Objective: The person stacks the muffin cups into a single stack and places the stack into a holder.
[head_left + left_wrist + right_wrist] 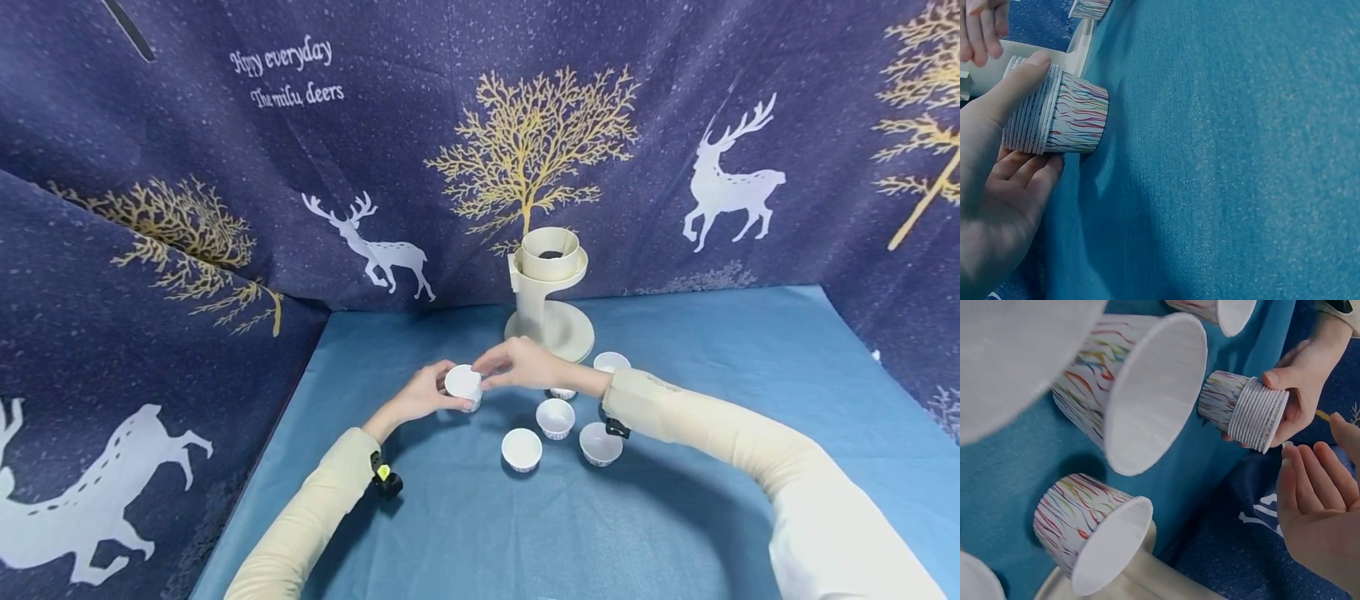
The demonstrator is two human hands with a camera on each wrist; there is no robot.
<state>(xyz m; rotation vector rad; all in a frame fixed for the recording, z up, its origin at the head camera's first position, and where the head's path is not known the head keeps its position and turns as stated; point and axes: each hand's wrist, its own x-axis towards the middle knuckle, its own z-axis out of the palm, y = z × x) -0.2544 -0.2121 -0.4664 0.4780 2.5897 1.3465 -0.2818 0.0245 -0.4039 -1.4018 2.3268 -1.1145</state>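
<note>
My left hand (420, 395) grips a nested stack of paper baking cups (1079, 115), white with wavy coloured lines. The thumb lies on one side and the fingers curl round the other. In the right wrist view the stack's rolled rims face my right hand (1322, 515). That hand's fingers are loosely extended beside the top rim, with nothing seen between them; whether a fingertip touches the rim I cannot tell. Single paper cups stand on the table mouth up, among them a near cup (521, 450), a middle cup (556, 418) and a right cup (601, 444).
Behind the hands stands a cream holder (531, 308) with a round base and a ring-shaped top. Another cup (612, 361) sits beyond my right forearm, and one more is partly hidden under that wrist. A blue cloth (465, 533) covers the table; a patterned curtain (405, 150) hangs behind.
</note>
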